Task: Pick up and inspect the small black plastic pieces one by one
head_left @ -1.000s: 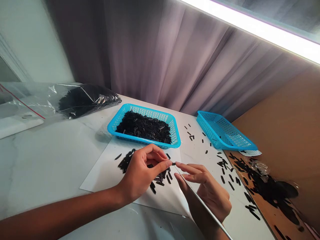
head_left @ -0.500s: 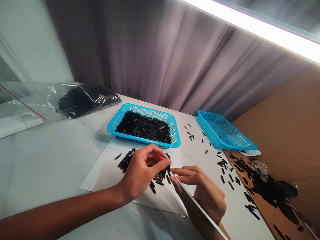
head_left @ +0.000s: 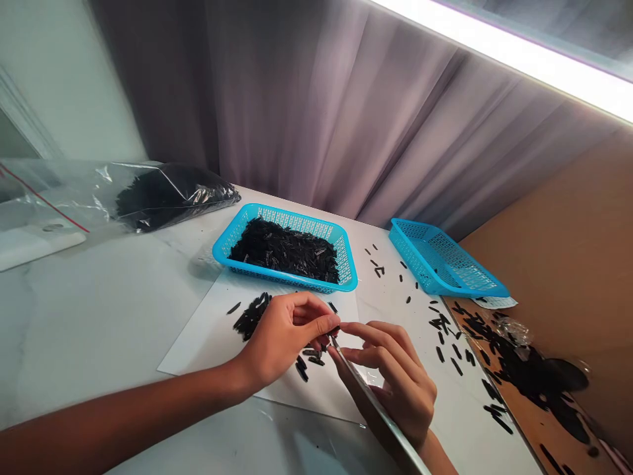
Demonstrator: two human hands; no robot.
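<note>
My left hand pinches a small black piece between thumb and forefinger, over a white sheet. My right hand holds a thin metal strip with its fingers curled round it. The strip's tip meets the black piece at my left fingertips. A small heap of black pieces lies on the sheet under and beside my left hand.
A blue basket full of black pieces stands behind the sheet. A second blue basket stands to the right. More black pieces are scattered at the right on a brown surface. A plastic bag of black pieces lies at the back left.
My right hand has moved left and up toward my left hand. The metal strip has swung closer, and its tip now touches the pinched black piece.
</note>
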